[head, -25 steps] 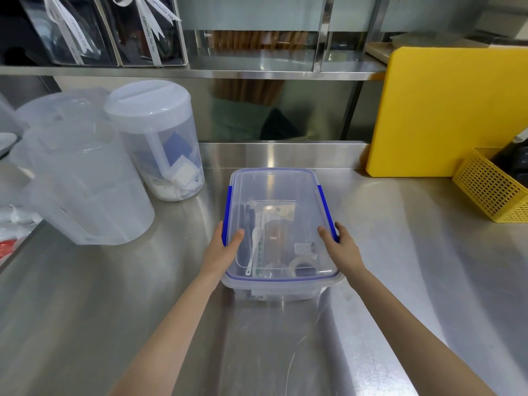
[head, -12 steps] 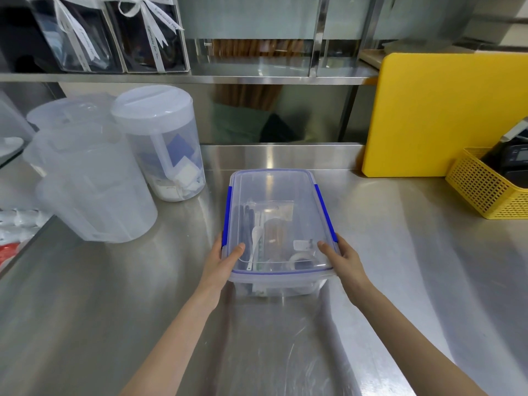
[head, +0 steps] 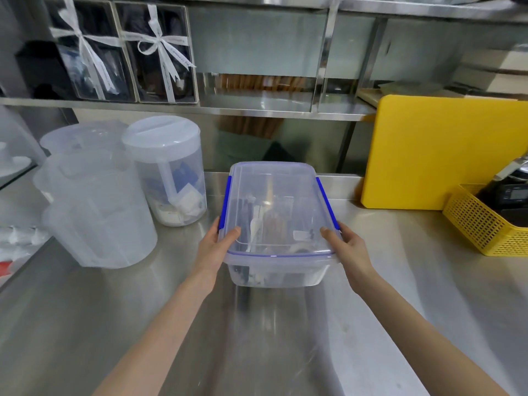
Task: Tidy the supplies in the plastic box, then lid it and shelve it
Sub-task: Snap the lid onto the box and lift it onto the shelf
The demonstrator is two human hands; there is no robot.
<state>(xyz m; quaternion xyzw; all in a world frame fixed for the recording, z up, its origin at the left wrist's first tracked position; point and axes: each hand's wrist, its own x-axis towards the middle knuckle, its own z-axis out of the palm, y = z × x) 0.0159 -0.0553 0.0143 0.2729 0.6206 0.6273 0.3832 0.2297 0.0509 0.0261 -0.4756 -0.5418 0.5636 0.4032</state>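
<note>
Two hands — left hand, right hand — clamp the lidded plastic box at its sides; long axis points toward the shelf.

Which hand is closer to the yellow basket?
Right. The right hand grips the box's side nearer the yellow basket; the left hand grips its far side.
</note>
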